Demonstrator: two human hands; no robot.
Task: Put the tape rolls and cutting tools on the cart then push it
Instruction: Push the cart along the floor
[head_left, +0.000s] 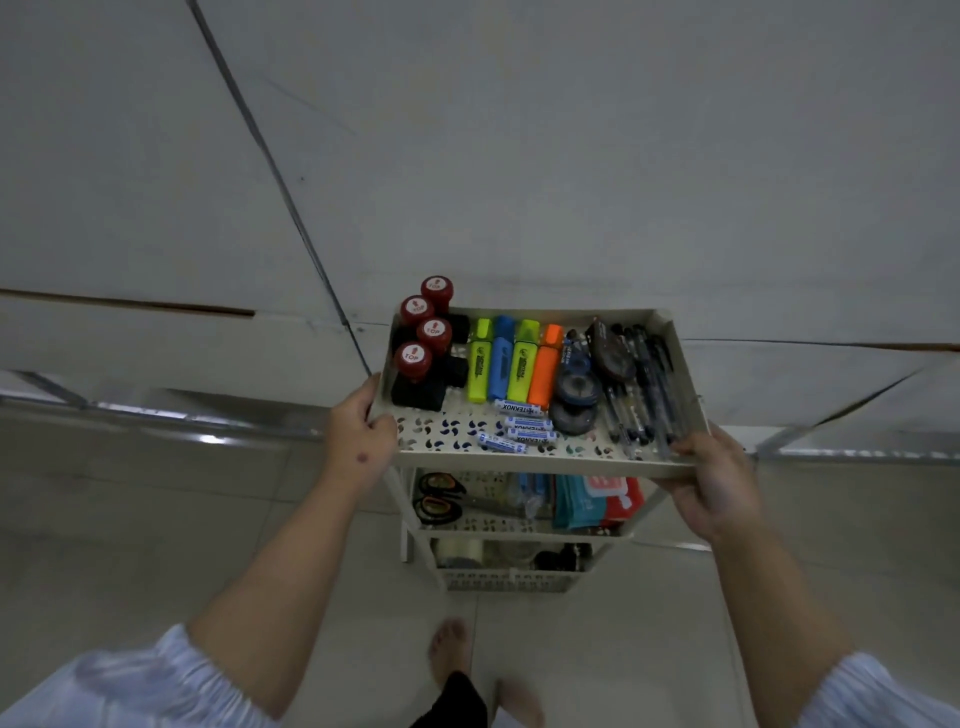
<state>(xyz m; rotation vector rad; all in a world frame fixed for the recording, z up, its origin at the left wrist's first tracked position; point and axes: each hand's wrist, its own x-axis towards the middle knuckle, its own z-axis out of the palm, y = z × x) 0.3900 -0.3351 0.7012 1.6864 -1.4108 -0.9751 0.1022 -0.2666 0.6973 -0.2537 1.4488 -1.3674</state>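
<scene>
Hands are gripping the cream perforated three-tier plastic cart (524, 457): left hand (358, 434) at nine o'clock, right hand (714, 480) at four; dark tape rolls (574, 400), seemingly, are lying on top.

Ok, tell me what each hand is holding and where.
Both hold the cart's top tray: the left hand grips its left rim near the front corner, the right hand grips its front right corner.

Four red-capped stamps (426, 332); four highlighters (514, 364); three batteries (522, 423); three tape rolls (575, 387); one pair of scissors (441, 499).
</scene>
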